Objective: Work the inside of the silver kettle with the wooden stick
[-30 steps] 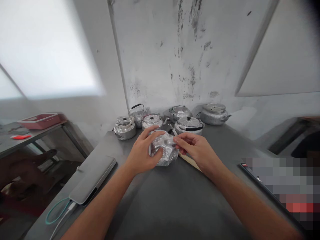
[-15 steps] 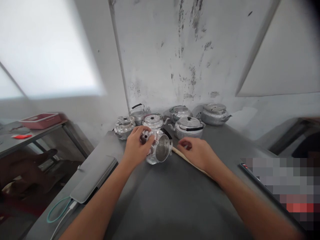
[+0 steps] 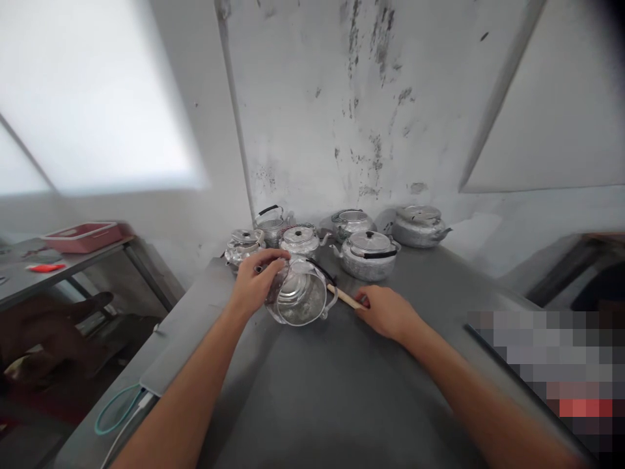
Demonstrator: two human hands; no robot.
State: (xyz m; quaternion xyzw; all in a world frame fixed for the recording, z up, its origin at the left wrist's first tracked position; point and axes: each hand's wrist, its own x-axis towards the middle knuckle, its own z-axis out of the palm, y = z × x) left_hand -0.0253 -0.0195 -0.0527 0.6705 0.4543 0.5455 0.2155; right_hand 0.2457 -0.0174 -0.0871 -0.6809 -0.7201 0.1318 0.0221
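Note:
A silver metal kettle [image 3: 315, 306] lies tilted on its side, its lidless mouth facing me and its black-gripped handle [image 3: 319, 268] to the right. My left hand [image 3: 256, 280] is closed around its left side, by the spout. To the right, my right hand [image 3: 385, 311] has its fingers closed on a pale wooden stick [image 3: 346, 298]. The stick's far end passes behind the kettle; its near part is hidden by my hand and forearm.
Several more kettles stand along the wall, among them a lidded one [image 3: 368, 257] and a wide one [image 3: 420, 228]. On the left lie a grey flat case [image 3: 170, 352] and cables [image 3: 117, 410]. A pink tray [image 3: 83, 238] sits on a side table. A blurred-out thing [image 3: 551, 365] lies right.
The kettle has turned so its mouth faces me more squarely, and has shifted slightly left with my left hand. My right hand has come down and closed on the wooden stick.

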